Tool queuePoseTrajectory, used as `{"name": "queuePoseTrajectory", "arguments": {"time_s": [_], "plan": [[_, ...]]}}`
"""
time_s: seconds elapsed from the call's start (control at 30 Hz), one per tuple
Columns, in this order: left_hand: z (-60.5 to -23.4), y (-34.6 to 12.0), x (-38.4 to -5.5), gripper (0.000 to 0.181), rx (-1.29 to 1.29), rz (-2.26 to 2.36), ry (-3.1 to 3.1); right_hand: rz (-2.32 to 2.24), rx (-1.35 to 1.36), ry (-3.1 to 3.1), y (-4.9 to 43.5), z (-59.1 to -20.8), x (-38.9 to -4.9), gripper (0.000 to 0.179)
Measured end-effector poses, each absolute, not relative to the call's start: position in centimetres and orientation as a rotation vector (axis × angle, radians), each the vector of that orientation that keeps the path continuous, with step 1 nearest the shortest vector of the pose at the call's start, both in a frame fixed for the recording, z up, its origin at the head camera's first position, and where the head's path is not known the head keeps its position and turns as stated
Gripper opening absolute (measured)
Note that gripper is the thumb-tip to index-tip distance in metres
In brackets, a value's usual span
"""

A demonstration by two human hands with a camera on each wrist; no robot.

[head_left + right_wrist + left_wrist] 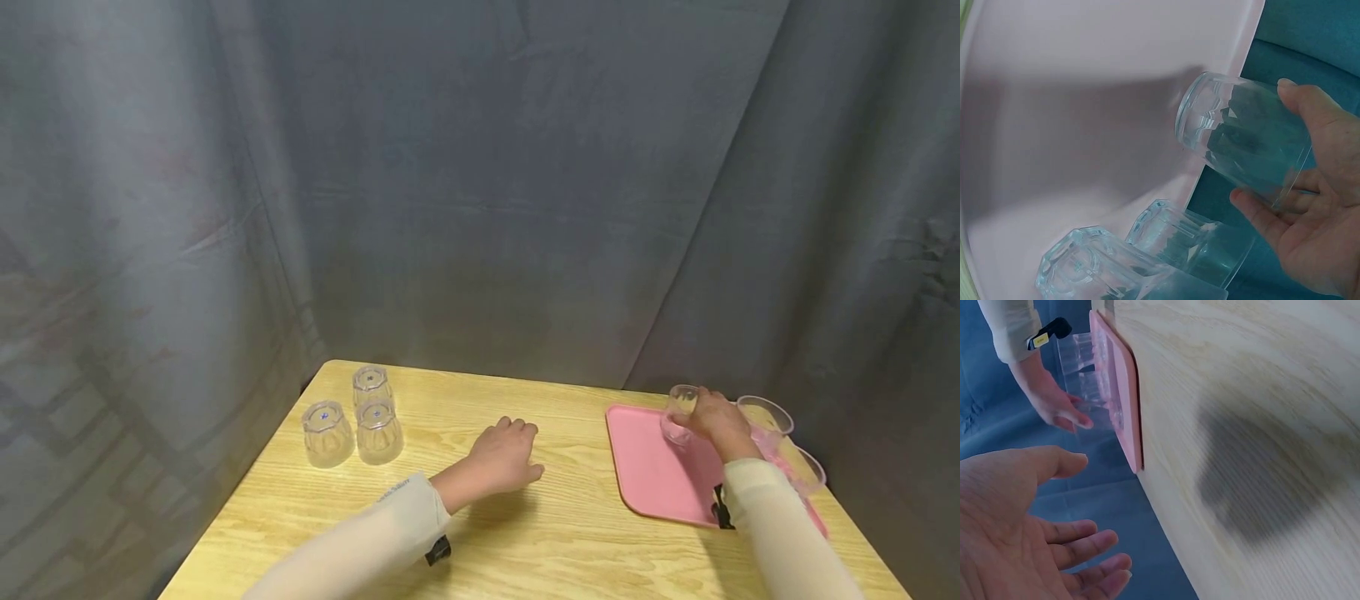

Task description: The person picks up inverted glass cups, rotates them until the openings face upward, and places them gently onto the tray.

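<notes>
My right hand (pixel 716 423) grips a clear drinking glass (pixel 1244 134) near its rim, thumb on one side and fingers on the other. That glass is upright at the back of a pink tray (pixel 645 471); whether its base touches the tray I cannot tell. Two more clear glasses stand mouth up on the tray's right side, one glass (pixel 1179 240) behind the other glass (pixel 1104 269). Above the middle of the table, my left hand (pixel 504 456) hovers with its fingers loosely spread and nothing in them.
On the table's left side three clear glasses stand upside down: a left glass (pixel 327 437), a back glass (pixel 372 383) and a front glass (pixel 380 437). The wooden table (pixel 570 550) is bordered by grey curtains (pixel 480 208).
</notes>
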State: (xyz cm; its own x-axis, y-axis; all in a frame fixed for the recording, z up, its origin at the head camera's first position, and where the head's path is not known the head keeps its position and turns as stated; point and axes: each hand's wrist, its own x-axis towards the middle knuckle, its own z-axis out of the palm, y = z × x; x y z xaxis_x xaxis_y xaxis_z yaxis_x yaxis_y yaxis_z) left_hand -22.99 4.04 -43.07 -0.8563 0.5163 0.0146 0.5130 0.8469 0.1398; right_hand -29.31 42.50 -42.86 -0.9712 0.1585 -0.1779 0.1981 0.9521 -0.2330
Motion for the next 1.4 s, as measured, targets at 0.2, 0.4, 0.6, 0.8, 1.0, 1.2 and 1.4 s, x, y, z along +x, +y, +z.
{"name": "queuePoseTrajectory", "arguments": {"time_s": [0.2,0.4,0.6,0.8,1.0,1.2,1.4], "plan": [[-42.6,2.5,-23.0,0.061,0.815,0.226,3.031,-0.35,0.247,2.973,42.5,-43.0,-29.3,0.1],[-41.8,0.8,-22.8,0.061,0.819,0.202,3.067,-0.349,0.249,2.975,42.5,-43.3,-29.3,0.101],[-41.5,-1.1,-22.8,0.063,0.774,0.192,3.103,-0.345,0.253,2.975,42.6,-43.6,-29.3,0.101],[-41.5,-3.1,-23.1,0.064,0.774,0.197,3.137,-0.332,0.271,2.98,42.5,-43.5,-29.3,0.099],[-40.7,-5.3,-23.1,0.063,0.772,0.172,3.167,-0.349,0.268,2.979,42.4,-43.2,-29.3,0.1],[-40.1,-7.6,-23.1,0.064,0.718,0.153,3.18,-0.345,0.272,2.977,42.4,-42.9,-29.2,0.1],[-40.6,-10.2,-22.9,0.065,0.696,0.134,3.221,-0.347,0.24,2.989,42.4,-43.1,-29.1,0.1]]}}
